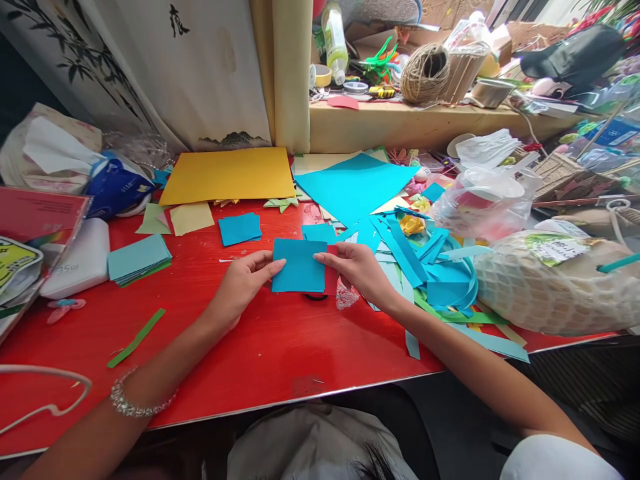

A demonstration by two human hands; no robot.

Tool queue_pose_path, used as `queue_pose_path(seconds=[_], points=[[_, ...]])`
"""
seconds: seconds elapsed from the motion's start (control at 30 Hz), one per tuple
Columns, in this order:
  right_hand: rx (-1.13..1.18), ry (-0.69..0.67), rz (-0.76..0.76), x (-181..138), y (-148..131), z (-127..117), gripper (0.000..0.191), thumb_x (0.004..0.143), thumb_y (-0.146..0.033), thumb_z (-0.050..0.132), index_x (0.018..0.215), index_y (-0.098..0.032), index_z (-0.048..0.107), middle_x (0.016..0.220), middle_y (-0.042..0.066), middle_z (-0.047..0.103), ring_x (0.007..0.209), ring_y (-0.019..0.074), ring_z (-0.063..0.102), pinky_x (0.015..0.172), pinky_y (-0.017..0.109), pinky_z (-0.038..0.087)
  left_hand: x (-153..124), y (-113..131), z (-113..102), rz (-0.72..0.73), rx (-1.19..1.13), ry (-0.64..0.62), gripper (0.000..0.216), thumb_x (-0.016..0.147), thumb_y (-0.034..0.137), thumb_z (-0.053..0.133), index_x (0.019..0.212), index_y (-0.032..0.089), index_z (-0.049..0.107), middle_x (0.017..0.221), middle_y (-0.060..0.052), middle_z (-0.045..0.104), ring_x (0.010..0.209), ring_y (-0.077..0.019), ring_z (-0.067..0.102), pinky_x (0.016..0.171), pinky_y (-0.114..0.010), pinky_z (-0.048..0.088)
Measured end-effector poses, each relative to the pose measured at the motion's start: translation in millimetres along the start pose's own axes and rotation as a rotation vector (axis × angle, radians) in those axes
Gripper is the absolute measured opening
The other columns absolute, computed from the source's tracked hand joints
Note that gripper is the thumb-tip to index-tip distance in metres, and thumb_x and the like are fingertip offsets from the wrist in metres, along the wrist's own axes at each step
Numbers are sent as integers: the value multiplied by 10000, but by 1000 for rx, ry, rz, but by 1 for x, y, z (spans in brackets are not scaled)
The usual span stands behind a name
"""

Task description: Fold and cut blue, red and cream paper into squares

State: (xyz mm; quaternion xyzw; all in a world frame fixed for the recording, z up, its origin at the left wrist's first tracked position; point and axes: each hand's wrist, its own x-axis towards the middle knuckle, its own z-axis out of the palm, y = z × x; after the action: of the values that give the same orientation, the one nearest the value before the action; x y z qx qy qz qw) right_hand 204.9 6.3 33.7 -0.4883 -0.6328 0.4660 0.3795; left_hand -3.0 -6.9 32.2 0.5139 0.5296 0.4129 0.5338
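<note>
A blue paper square point(299, 267) is held up over the red table in front of me. My left hand point(247, 280) pinches its left edge between thumb and fingers. On the opposite edge, my right hand point(361, 268) grips it the same way. A strip of red paper point(331, 279) shows behind the square's right side; I cannot tell whether it is held too. Just beyond the hands lie small blue paper pieces point(240, 229). To the left sits a stack of light blue squares point(139, 257) with green beneath.
Blue paper strips point(407, 253) pile up on the right, by a large blue sheet point(357, 183). A yellow sheet point(230, 175) lies at the back. A netted bag point(550, 287) stands at right, a white power bank point(83, 260) at left. A green strip point(136, 339) lies near my left forearm.
</note>
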Motion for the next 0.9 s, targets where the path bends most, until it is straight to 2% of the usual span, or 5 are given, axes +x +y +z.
queue_pose_path(seconds=[0.2, 0.4, 0.67, 0.77, 0.9], points=[[-141, 40, -22, 6, 2, -5, 392, 867, -496, 452, 634, -183, 417, 543, -33, 407, 468, 79, 357, 423, 229, 224, 3, 0, -5, 62, 16, 127, 201, 695, 368, 688, 765, 183, 651, 717, 5, 607, 620, -114, 527, 526, -203, 436], [-522, -63, -115, 13, 3, -3, 366, 898, -394, 441, 609, -170, 450, 564, -18, 434, 518, 95, 351, 478, 252, 221, 33, 1, -49, 242, 53, 483, 171, 668, 325, 679, 675, 173, 599, 572, 27, 487, 478, -80, 415, 422, -198, 344], [-1196, 17, -257, 25, -16, 32, 155, 861, -237, 495, 889, -104, 570, 857, 158, 603, 832, 267, 535, 640, 322, 352, 75, -16, -88, 55, 657, 519, 170, 670, 357, 574, 620, 195, 555, 548, -32, 537, 553, -200, 543, 513, -294, 402], [-1003, -51, -318, 48, -34, 46, 158, 866, -222, 483, 935, -98, 553, 987, 172, 581, 937, 268, 506, 736, 333, 366, 77, -15, -88, 37, 832, 532, 154, 628, 341, 600, 608, 193, 559, 661, -95, 600, 747, -312, 584, 616, -358, 403], [-633, -248, -12, 95, -46, 67, 166, 856, -280, 497, 860, -116, 524, 880, 120, 574, 731, 190, 511, 580, 280, 348, 76, -12, -84, -32, 1103, 487, 309, 696, 397, 527, 867, 158, 621, 1024, -190, 604, 926, -373, 567, 682, -404, 413]])
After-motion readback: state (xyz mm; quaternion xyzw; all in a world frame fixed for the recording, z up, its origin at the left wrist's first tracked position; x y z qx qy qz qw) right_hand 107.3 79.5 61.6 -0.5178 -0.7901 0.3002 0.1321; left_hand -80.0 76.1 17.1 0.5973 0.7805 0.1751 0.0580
